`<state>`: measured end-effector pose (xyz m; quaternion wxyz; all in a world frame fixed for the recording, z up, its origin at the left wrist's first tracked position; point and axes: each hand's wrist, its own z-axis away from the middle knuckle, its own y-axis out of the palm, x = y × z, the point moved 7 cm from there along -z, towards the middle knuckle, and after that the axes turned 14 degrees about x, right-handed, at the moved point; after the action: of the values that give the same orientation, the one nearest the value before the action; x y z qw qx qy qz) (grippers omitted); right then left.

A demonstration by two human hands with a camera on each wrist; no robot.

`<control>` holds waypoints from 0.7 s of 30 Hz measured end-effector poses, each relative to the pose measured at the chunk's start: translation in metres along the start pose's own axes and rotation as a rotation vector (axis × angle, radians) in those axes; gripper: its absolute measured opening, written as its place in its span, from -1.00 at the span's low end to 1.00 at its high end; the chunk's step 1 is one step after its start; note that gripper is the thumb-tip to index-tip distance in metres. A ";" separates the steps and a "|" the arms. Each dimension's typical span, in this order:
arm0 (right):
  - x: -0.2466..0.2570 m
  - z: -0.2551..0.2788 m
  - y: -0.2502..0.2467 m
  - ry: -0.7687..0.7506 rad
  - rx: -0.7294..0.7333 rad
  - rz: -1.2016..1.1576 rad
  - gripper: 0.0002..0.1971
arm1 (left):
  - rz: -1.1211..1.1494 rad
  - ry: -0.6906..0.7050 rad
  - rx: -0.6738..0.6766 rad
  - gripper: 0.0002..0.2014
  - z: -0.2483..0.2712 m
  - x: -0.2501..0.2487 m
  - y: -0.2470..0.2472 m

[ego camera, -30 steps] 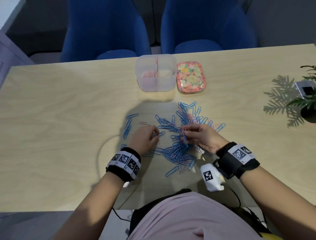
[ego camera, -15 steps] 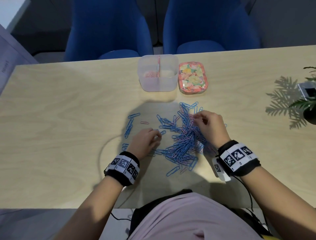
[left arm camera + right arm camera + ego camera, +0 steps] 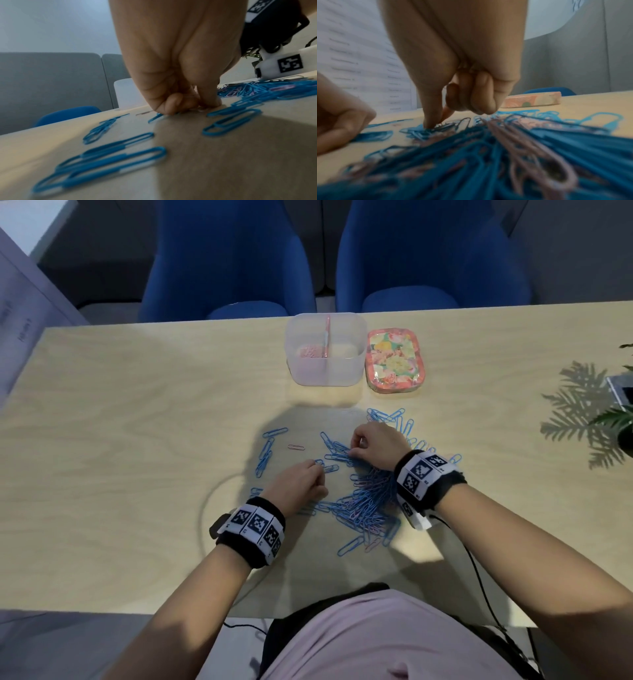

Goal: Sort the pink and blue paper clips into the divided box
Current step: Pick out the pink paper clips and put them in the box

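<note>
A clear divided box (image 3: 325, 373) stands at the table's far side, with pink clips (image 3: 310, 350) in its left compartment. A heap of blue and pink paper clips (image 3: 370, 501) lies in front of me. My right hand (image 3: 354, 450) reaches over the heap, and its thumb and forefinger (image 3: 428, 119) pinch down on a clip at the heap's left edge. My left hand (image 3: 317, 469) has its curled fingertips (image 3: 171, 109) on the table over a blue clip (image 3: 155, 117). Whether it holds that clip is hidden. One pink clip (image 3: 296, 447) lies alone to the left.
A floral lid (image 3: 394, 357) lies right of the box. Loose blue clips (image 3: 265, 453) are scattered to the left. A potted plant (image 3: 616, 422) stands at the right edge, and two blue chairs (image 3: 233, 268) stand behind the table. A cable (image 3: 479, 577) trails from my right wrist.
My right hand went forward over the heap, then came back left to its near-left edge and pinched down. My left hand stayed nearly in place.
</note>
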<state>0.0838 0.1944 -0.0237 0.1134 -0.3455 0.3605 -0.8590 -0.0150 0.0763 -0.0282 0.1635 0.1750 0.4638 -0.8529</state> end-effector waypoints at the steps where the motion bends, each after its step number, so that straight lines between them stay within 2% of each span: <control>1: 0.001 0.001 -0.001 -0.024 -0.001 -0.063 -0.88 | -0.003 -0.004 0.010 -0.83 -0.001 0.000 0.001; 3: -0.005 0.004 -0.008 -0.037 -0.044 -0.333 -0.88 | -0.007 -0.004 0.020 -0.84 -0.001 -0.002 0.003; 5: -0.020 0.008 -0.017 -0.013 -0.077 -0.710 -0.81 | 0.056 0.006 0.004 -0.88 0.000 -0.005 0.001; 7: -0.030 0.010 -0.018 -0.009 -0.066 -1.019 -0.77 | 0.258 0.013 -0.019 -0.88 0.000 -0.006 -0.001; 9: -0.036 0.008 -0.018 0.003 -0.068 -1.127 -0.78 | 0.549 0.019 -0.039 -0.93 -0.002 -0.005 -0.004; 11: -0.035 0.005 -0.019 0.030 -0.055 -0.971 -0.81 | 0.846 0.003 -0.080 -0.94 -0.006 0.003 -0.011; 13: -0.027 0.000 -0.024 0.002 -0.056 -0.527 -0.86 | 1.080 -0.105 -0.128 -0.81 -0.010 0.019 -0.018; 15: -0.016 -0.003 -0.023 -0.014 -0.032 -0.129 -0.95 | 1.180 -0.229 -0.192 -0.73 -0.010 0.038 -0.028; 17: -0.010 -0.004 -0.018 -0.014 0.000 0.102 -0.89 | 1.047 -0.252 -0.245 -0.82 -0.008 0.050 -0.041; 19: -0.008 -0.005 -0.017 -0.017 0.017 0.213 -0.86 | 0.670 -0.200 -0.227 -0.93 -0.007 0.052 -0.053; 21: -0.007 -0.006 -0.017 -0.017 0.045 0.265 -0.85 | 0.314 -0.202 -0.175 -0.87 -0.007 0.054 -0.053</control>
<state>0.0860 0.2126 -0.0188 0.2368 -0.2994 0.3827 -0.8413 -0.0848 0.1027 -0.0170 0.3548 0.1438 0.4846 -0.7865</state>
